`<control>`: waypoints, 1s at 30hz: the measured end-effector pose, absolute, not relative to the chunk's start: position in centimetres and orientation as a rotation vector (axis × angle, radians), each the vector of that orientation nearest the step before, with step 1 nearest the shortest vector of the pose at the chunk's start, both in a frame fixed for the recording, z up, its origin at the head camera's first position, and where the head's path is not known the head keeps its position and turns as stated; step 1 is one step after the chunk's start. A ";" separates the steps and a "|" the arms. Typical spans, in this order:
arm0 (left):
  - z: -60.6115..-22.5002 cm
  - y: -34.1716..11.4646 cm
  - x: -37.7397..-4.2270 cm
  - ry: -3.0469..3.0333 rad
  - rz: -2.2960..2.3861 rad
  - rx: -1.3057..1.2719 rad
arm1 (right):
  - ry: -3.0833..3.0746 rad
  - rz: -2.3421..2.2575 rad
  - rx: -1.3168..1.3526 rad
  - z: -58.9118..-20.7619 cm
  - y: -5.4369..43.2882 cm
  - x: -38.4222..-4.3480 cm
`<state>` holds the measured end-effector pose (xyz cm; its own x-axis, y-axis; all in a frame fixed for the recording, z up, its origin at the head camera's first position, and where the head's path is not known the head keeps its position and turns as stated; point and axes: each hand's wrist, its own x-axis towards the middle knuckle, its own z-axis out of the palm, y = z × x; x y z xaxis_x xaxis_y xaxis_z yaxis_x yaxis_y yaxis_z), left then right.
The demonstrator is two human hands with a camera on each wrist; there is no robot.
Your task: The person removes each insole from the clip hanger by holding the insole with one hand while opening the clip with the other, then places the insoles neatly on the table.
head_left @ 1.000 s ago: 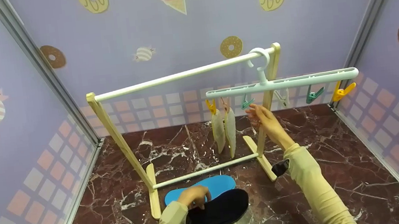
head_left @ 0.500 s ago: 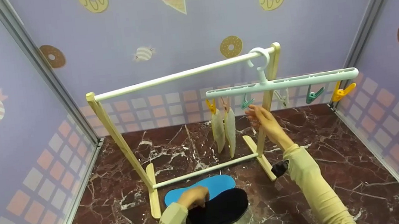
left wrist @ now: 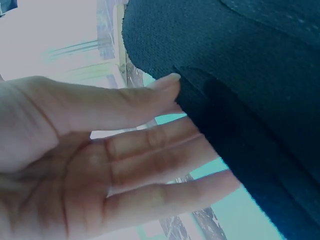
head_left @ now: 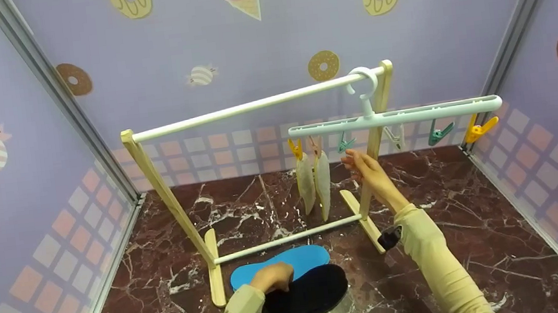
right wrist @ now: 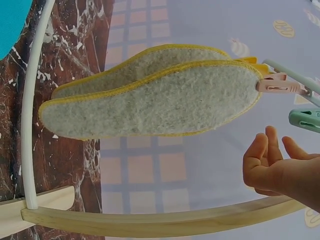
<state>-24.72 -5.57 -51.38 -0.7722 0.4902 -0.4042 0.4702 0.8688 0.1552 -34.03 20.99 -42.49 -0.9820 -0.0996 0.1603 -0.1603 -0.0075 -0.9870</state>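
Note:
My left hand point(head_left: 274, 276) pinches the near-left edge of a black insole point(head_left: 311, 295) low in front of the rack. In the left wrist view the thumb lies on the upper side of the black fabric, with the fingers reaching beneath it. A blue insole point(head_left: 304, 258) lies just behind. Raised under the white clip hanger point(head_left: 411, 115), my right hand point(head_left: 370, 170) holds nothing, its fingers loosely bent just below a green clothespin point(head_left: 345, 145). Two grey fuzzy insoles with yellow trim point(right wrist: 165, 100) hang left of that hand, from a yellow clothespin point(head_left: 296, 149) and a pink clothespin point(right wrist: 280, 86).
The hanger hooks over the top bar point(head_left: 252, 106) of a wooden rack, near its right post point(head_left: 382, 95). A white clothespin point(head_left: 396, 138), another green one point(head_left: 439, 132) and a yellow one hang farther right. Patterned panels point(head_left: 255, 38) enclose the dark marble surface point(head_left: 168, 295).
My right hand has sunk slightly, a little farther below the green clothespin. The left hand stays at the black insole, nearly still.

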 end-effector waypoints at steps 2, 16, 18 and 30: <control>-51.4 -5.5 -24.7 2.600 0.068 0.693 | -2.188 2.182 0.293 -42.5 20.9 -34.0; -51.5 -5.5 -25.4 2.597 0.141 0.678 | -2.202 2.193 0.284 -42.4 20.5 -34.1; -52.2 -5.6 -25.8 2.617 0.129 0.720 | -2.201 2.190 0.284 -42.4 20.5 -34.1; -53.4 -5.4 -27.7 2.690 0.292 0.785 | -2.180 2.205 0.304 -42.4 20.3 -34.1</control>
